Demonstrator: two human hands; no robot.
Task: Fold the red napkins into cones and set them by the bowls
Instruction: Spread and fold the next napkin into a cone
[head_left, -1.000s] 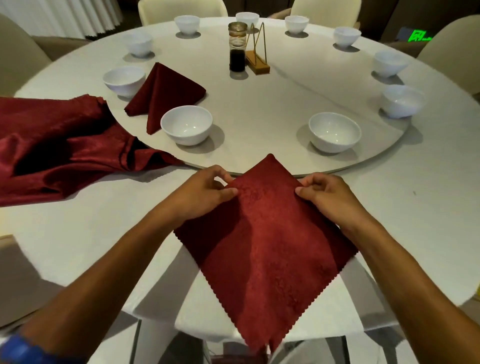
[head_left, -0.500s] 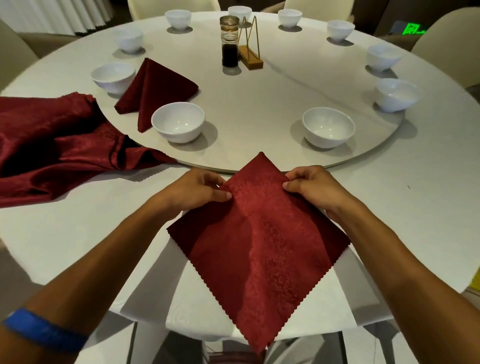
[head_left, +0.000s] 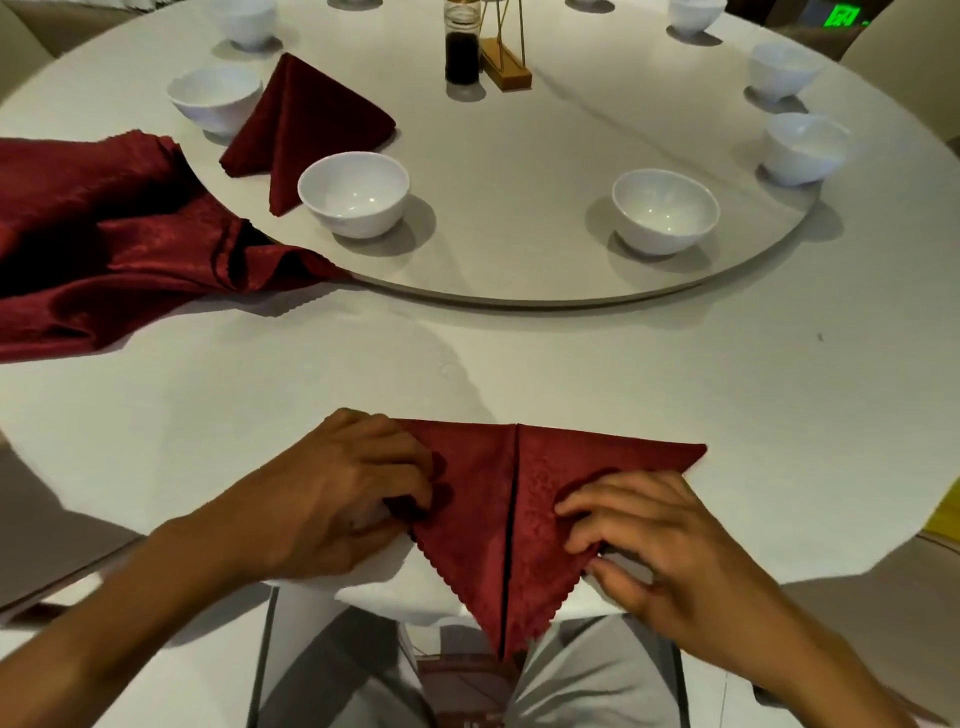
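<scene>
Left hand (head_left: 343, 488) pinches the folded red napkin's (head_left: 483, 509) left edge; right hand (head_left: 660, 545) pinches its right edge. Napkin point overhangs the worktop (head_left: 675, 374). Near bowls (head_left: 353, 192) sit empty.

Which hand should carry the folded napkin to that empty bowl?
Probably the right hand: it rests on the napkin, and the bowl without a cone sits ahead on its side, with nothing in between.

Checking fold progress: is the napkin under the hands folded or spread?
Folded: the napkin forms a downward-pointing triangle, two flaps meeting at a centre seam.
</scene>
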